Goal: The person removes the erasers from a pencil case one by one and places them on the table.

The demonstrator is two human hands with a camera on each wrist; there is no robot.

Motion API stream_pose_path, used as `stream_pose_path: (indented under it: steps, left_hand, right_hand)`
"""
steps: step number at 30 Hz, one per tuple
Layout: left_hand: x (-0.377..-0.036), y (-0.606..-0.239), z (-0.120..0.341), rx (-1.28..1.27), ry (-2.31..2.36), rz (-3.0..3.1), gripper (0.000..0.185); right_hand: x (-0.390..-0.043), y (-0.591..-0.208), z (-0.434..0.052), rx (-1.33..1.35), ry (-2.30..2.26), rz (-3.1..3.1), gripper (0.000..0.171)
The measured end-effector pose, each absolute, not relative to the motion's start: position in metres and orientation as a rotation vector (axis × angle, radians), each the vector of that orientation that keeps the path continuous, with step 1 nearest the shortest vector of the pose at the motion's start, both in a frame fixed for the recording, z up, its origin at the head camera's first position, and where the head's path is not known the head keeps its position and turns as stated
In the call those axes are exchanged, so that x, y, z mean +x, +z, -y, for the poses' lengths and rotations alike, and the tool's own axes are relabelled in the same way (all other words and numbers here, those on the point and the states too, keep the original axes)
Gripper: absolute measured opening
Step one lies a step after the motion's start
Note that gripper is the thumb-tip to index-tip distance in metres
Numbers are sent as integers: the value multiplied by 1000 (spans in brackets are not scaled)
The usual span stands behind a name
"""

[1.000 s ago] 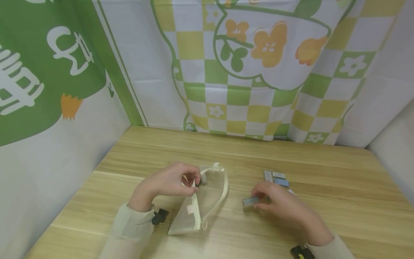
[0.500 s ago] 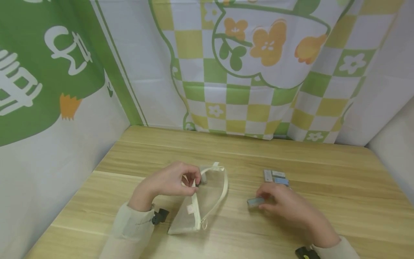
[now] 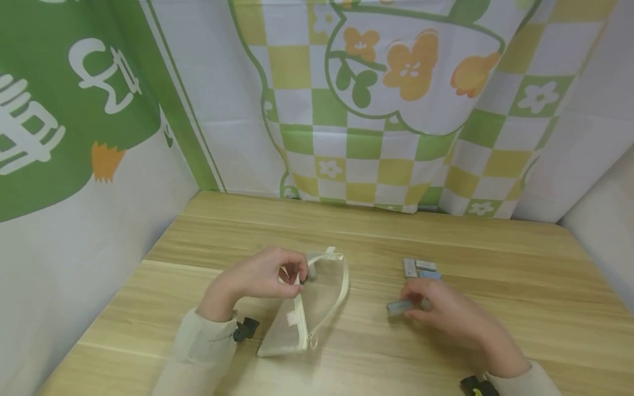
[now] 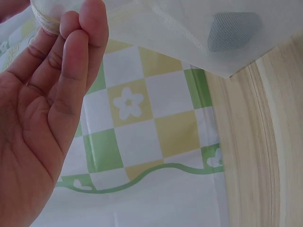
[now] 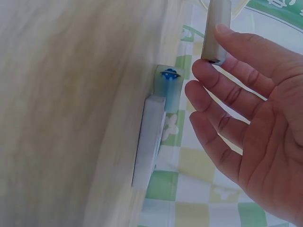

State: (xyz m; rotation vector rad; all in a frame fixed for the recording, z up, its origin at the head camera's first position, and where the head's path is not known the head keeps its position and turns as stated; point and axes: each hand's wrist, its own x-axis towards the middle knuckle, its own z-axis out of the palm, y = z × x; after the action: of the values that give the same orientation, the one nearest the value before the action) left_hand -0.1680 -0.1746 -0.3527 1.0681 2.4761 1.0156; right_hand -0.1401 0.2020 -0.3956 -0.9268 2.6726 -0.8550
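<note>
My left hand (image 3: 269,278) pinches the near-left edge of a cream-trimmed mesh zipper pouch (image 3: 324,300), whose mouth gapes towards the right. Through the mesh in the left wrist view, a dark grey block (image 4: 234,32) shows inside. My right hand (image 3: 441,311) holds a small grey eraser (image 3: 398,307) between thumb and fingers, to the right of the pouch. In the right wrist view the thumb presses on this eraser (image 5: 217,33), with the other fingers loosely spread below. Left of those fingers are a pale grey block (image 5: 149,142) and a translucent blue eraser (image 5: 168,87).
Behind my right hand, a grey block (image 3: 409,268), a whitish block (image 3: 426,265) and a blue block (image 3: 430,274) lie close together on the wooden table (image 3: 238,220). A checked, flower-printed curtain (image 3: 366,159) hangs along the back edge.
My right hand has shifted rightward, away from the pouch and closer to the group of blocks, still holding the eraser. My left hand and the pouch have stayed in place.
</note>
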Motion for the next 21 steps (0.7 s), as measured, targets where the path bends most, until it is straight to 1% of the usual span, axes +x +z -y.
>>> stream_pose_path:
  steps: [14,21]
  left_hand:
    - [-167,-351,174,1068,998,-2488,6]
    - [-166,-350,175,1057,1009,-2485,6]
  right_hand:
    - [-139,-398,-214,-907,-825,-2675,18]
    - [-137,-397,-217,-894,-758,-2700,16]
